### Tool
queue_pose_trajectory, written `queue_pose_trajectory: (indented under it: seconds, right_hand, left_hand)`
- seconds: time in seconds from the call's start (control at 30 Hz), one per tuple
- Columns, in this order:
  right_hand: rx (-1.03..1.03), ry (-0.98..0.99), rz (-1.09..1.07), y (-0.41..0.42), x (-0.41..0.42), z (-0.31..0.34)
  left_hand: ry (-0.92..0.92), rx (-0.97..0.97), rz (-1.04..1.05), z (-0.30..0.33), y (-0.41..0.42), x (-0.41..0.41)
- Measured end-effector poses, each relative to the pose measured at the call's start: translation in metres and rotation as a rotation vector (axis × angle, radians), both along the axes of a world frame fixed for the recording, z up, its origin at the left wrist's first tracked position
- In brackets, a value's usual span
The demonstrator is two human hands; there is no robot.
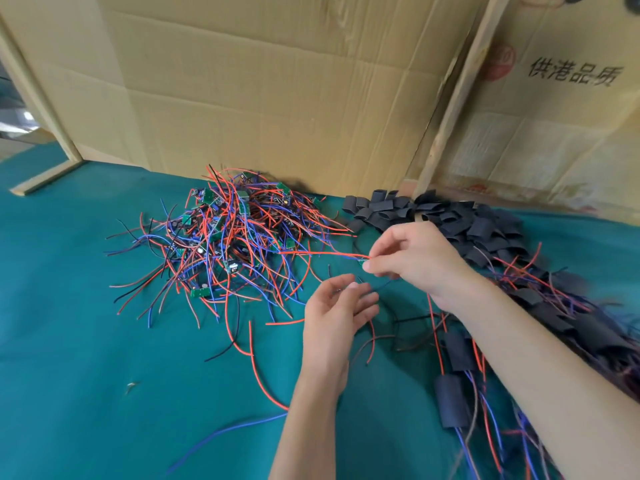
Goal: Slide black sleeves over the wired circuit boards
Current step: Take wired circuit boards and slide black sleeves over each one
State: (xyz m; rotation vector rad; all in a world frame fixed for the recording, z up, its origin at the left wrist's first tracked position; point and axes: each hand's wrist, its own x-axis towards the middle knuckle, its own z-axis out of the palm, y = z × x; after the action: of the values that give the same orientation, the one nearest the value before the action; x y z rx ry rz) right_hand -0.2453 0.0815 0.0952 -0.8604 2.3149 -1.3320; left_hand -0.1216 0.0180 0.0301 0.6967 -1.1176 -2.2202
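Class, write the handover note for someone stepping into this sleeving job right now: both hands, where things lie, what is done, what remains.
Right hand pinches a wired board by its red wire.
Left hand, fingers loosely curled, touches thin dark wires below it; no sleeve held.
Unsleeved boards pile lies centre-left on the green cloth; empty black sleeves behind the right hand.
Sleeved boards lie right.
Left: sleeve the held board, then the pile.
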Motion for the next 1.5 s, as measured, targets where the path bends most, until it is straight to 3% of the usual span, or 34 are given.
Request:
queue_pose_trajectory:
  seconds: [0.17, 0.33, 0.43, 0.5, 0.57, 0.67, 0.87, 0.93, 1.0, 1.1, 1.37, 1.5]
  right_hand:
    - [0.025, 0.386, 0.069, 0.023, 0.035, -0.006]
    - [0.215, 0.307, 0.34, 0.032, 0.02, 0.017]
    - [0.279, 0.461, 0.06, 0.022, -0.032, 0.025]
    - [0.472, 0.484, -0.101, 0.012, -0.071, 0.018]
    - [0.724, 0.426, -0.105, 0.006, -0.1, 0.002]
    - [0.826, 0.367, -0.108, 0.0, -0.117, -0.02]
    - [0.827, 0.559, -0.246, -0.014, -0.113, -0.027]
    - [0.723, 0.634, -0.203, -0.024, -0.111, -0.027]
    - [0.597, 0.572, -0.102, -0.039, -0.106, -0.029]
    - [0.609, 0.493, -0.05, -0.058, -0.099, -0.038]
    - [0.424, 0.495, -0.202, -0.046, -0.091, -0.042]
    - [0.084, 0.182, -0.268, -0.027, -0.055, -0.024]
  left_hand:
    - [0.039, 0.005, -0.08, 0.004, 0.001, 0.002]
    - [0.034, -0.036, -0.096, 0.003, -0.001, 0.006]
    - [0.035, -0.071, -0.099, 0.001, 0.0, 0.005]
    - [0.05, -0.099, -0.106, 0.003, 0.003, 0.006]
    - [0.056, -0.136, -0.112, 0.004, 0.005, 0.006]
    - [0.049, -0.182, -0.129, 0.004, 0.005, 0.007]
    - [0.026, -0.265, -0.144, 0.002, 0.003, 0.007]
    - [0.015, -0.281, -0.144, 0.0, 0.004, 0.005]
    - [0.006, -0.294, -0.143, -0.001, 0.005, 0.005]
    - [0.011, -0.262, -0.134, -0.002, 0.004, 0.004]
    - [0.075, -0.053, -0.117, -0.002, 0.002, 0.0]
    - [0.082, -0.068, -0.102, -0.002, 0.0, -0.001]
